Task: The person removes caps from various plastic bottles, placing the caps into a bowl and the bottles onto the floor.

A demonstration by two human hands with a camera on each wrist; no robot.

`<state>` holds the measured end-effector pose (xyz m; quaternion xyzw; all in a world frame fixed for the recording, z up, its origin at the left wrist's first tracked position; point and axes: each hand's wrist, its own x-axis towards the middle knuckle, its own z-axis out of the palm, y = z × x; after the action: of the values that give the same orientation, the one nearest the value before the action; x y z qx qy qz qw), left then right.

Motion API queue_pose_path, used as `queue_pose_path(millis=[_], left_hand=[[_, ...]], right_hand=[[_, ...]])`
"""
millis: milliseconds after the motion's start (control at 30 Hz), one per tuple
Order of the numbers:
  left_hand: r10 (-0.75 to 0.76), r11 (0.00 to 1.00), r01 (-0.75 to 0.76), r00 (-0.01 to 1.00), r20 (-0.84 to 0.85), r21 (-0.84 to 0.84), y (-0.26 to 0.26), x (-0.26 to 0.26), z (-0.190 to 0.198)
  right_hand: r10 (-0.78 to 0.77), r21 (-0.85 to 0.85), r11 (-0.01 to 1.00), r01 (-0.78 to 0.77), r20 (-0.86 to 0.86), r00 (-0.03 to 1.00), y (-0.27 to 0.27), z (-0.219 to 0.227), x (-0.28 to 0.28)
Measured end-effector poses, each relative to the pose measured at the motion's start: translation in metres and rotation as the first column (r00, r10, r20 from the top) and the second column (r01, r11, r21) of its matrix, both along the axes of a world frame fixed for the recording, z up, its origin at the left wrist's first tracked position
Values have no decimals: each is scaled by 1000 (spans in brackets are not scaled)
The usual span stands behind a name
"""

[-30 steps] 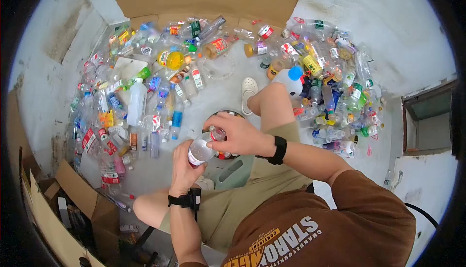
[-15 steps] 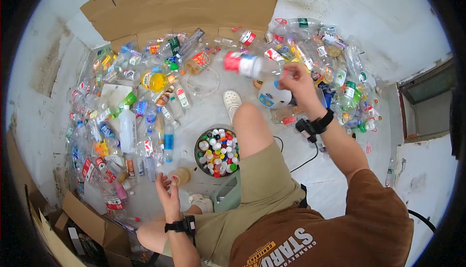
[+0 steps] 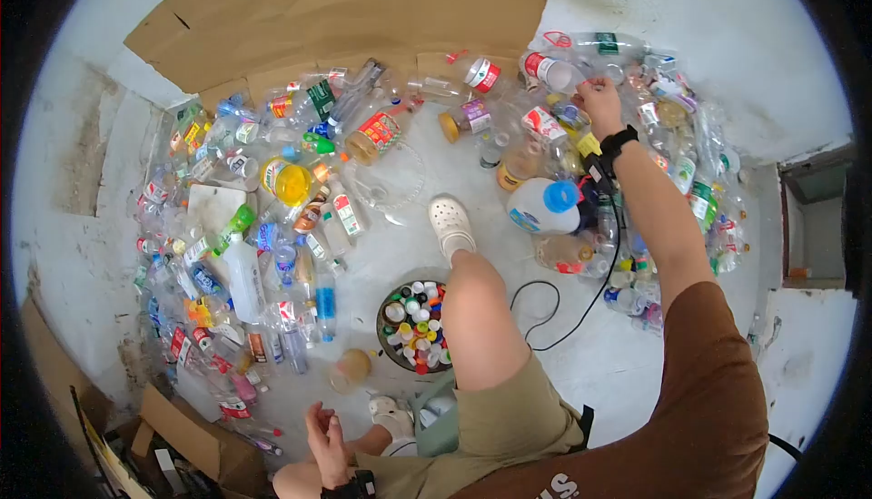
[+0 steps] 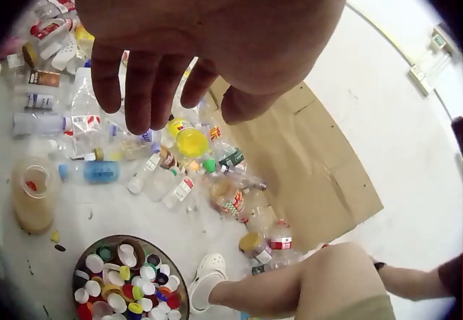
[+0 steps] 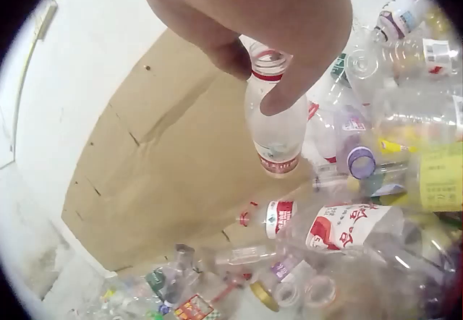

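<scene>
My right hand (image 3: 599, 107) is stretched out over the far part of the right-hand bottle pile. Its thumb and fingers pinch the neck of a clear plastic bottle (image 5: 276, 132) with a red-and-white label. In the right wrist view this bottle's mouth is uncapped, with a red ring below the thread. My left hand (image 3: 329, 443) hovers near my left knee, holding nothing, its fingers loosely bent. Closest to it on the floor is an amber-tinted plastic bottle (image 3: 351, 370). A round bowl (image 3: 383, 340) of mixed bottle caps (image 3: 420, 322) sits between my feet, partly hidden by my right leg.
Many bottles cover the floor at left, including a white bottle (image 3: 243, 276). A big jug with a blue cap (image 3: 561, 197) stands beside the right pile. Cardboard (image 3: 363, 18) lines the back; an open carton (image 3: 195, 435) is at lower left. A black cable (image 3: 545, 335) crosses the floor.
Both hands were on the bottle above the cap bowl. The left hand let go and drew back; the right carried the bottle by its neck, away and right, over the pile.
</scene>
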<state>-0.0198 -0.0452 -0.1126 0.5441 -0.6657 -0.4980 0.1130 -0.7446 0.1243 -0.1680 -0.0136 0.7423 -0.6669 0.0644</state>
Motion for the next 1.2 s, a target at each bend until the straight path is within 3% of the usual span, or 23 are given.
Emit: queue_pose_path(millis=[267, 533, 733, 833, 900, 967, 1000, 1033, 1067, 1100, 1133, 1200], left_hand=[[-197, 979, 202, 952, 233, 2, 8, -40, 26], [-175, 984, 161, 955, 241, 76, 9, -62, 29], [-192, 980, 197, 968, 163, -16, 9, -60, 28], [-99, 995, 98, 987, 128, 11, 9, -49, 31], [-66, 998, 66, 998, 4, 12, 3, -49, 40], [11, 995, 7, 984, -177, 101, -6, -57, 60], [28, 995, -3, 967, -253, 97, -15, -53, 64], [3, 998, 17, 953, -303, 61, -26, -55, 76], [70, 995, -37, 917, -392, 91, -33, -59, 88], [120, 990, -70, 867, -484, 120, -40, -64, 100], [168, 984, -103, 820, -547, 147, -46, -68, 114], [238, 971, -160, 743, -626, 179, -54, -71, 131]], right_hand=[[-41, -29, 999, 44, 79, 996, -52, -82, -67], [-162, -9, 987, 162, -62, 985, -66, -85, -50], [68, 62, 995, -72, 68, 995, -54, -54, -16], [211, 13, 977, -215, 145, 967, -59, -25, 41], [354, -67, 935, -347, 207, 912, -68, 0, 98], [610, -153, 793, -590, 202, 766, -75, 36, 170], [731, -195, 682, -705, 160, 663, -77, 58, 212], [812, -98, 584, -806, 101, 575, -78, 93, 262], [900, -147, 434, -889, 122, 419, -75, 106, 299], [952, -140, 306, -942, 21, 307, -72, 117, 344], [986, -115, 157, -981, 73, 149, -66, 127, 384], [1000, -124, -13, -992, -1, -13, -54, 162, 464]])
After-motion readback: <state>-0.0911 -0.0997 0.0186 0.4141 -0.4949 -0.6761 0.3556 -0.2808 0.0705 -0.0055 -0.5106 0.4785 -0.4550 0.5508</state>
